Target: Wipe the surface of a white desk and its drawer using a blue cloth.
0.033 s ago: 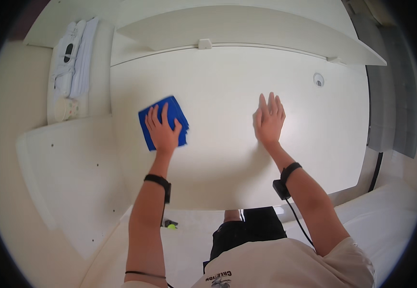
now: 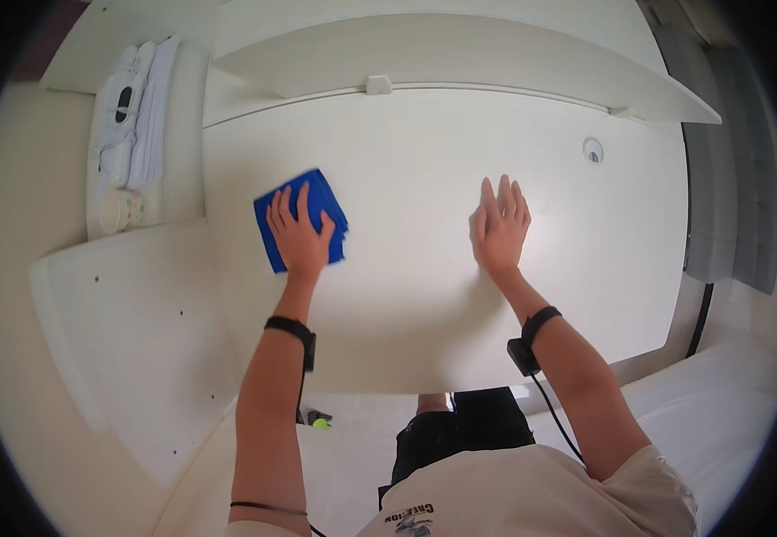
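Since we've only got the head view to go on, that's what we're working from. Our left grip (image 2: 301, 242) isn't closed on anything: it's spread and palm-down on top of the blue cloth (image 2: 323, 197), which sits on the left part of the white counter (image 2: 406, 161). The cloth looks folded, with layered, uneven edges sticking out past our thumb. Our right grip (image 2: 500, 234) is empty and open too, laid palm-down on the bare counter, well apart from the cloth.

As for what could go wrong, our guess is the cloth bunching or slipping. It's held by pressure from above only, so if we push too lightly the palm could just skate over it, and if we push hard the loose layers could shear apart or fold under. The far corner pokes out beyond our fingertips, so it could curl up too. The black cord (image 2: 556, 416) hanging off the right wrist box (image 2: 522, 355) might also catch on the counter's near edge if that arm reaches further.

Compared with the earlier frame, not much changes: the left grip and cloth sit a touch further from us, toward the back of the counter, at about the same tilt. The right grip looks basically parked in the same spot.
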{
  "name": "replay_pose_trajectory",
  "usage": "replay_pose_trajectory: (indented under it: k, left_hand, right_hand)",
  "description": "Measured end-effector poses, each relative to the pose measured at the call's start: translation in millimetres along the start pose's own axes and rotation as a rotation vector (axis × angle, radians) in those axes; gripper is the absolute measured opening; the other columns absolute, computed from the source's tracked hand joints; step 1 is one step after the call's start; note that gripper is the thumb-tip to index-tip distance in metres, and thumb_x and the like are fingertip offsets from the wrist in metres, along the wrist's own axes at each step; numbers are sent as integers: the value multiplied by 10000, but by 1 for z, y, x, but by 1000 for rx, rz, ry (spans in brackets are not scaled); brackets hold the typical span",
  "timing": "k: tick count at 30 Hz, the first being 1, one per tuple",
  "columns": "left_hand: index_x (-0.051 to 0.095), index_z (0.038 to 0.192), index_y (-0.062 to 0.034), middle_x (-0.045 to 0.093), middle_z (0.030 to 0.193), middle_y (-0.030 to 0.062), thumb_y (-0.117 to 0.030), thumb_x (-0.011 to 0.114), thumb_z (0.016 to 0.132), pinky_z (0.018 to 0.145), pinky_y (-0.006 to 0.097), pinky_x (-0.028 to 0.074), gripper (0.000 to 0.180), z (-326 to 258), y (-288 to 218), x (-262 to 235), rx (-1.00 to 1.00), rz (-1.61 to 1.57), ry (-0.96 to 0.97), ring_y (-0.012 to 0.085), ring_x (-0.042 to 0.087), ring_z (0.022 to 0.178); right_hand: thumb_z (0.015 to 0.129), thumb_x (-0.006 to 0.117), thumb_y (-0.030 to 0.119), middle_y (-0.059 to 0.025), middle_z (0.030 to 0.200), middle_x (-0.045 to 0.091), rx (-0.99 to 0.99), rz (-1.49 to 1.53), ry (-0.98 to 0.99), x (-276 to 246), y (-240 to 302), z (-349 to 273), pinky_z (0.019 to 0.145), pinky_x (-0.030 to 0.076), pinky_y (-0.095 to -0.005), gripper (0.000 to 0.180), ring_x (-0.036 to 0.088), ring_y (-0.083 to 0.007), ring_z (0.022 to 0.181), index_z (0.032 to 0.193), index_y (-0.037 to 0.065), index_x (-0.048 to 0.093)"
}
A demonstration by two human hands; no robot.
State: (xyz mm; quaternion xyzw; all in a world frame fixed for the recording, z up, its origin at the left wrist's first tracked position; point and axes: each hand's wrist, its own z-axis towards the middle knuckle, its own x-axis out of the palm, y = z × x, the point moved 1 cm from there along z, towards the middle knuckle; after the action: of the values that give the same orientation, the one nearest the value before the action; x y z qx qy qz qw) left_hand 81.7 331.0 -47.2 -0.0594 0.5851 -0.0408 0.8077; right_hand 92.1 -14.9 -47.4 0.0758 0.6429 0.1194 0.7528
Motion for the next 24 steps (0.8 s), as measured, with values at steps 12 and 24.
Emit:
replay_pose_trajectory:
  k: [12, 24]
  left_hand:
    - [480, 1497, -117, 454, 1483, 208, -317, 590, 944, 1216, 572, 230, 598, 103, -111, 53, 130, -88, 86, 395, 349, 1440]
    - [540, 1478, -141, 456, 1505, 204, -314, 639, 885, 1199, 585, 257, 625, -169, -162, -43, 94, -323, 278, 401, 372, 1438]
  right_hand:
    - [1017, 493, 223, -177, 1589, 386, 28, 13, 35, 0, 0, 5, 1204, 239, -527, 492, 316, -374, 1491, 1504, 162, 513]
    - [1028, 503, 250, -170, 1553, 457, -37, 18, -116, 10, -7, 1, 1195, 261, -506, 448, 358, -361, 1468, 1466, 173, 558]
